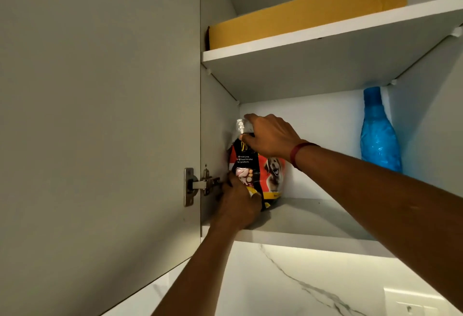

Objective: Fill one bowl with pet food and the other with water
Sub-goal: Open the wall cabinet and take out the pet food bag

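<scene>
— Grey cupboard walls fill my head view, with the door (100, 115) swung wide on the left and its metal hinge (200, 185) showing at the edge. Below the cupboard runs a white marbled wall (288, 288).

— Where is the pet food?

— On the lower shelf (313, 220), pushed into the left corner against the side wall. It's a red and black pet food bag (265, 175) with a dog printed on the front, standing upright.

— And your hands?

— My right hand (270, 135) is curled over the crumpled silver top of the bag, fingers closed on it. My left hand (238, 200) grips the bag low down at its left bottom corner, fingers wrapped round the edge. A red band sits on my right wrist.

— Anything else in there?

— A blue bottle (378, 135) stands at the back right of the same shelf, well apart from the bag. On the upper shelf (325, 30) lies a flat yellow-brown cardboard box (308, 12).
</scene>
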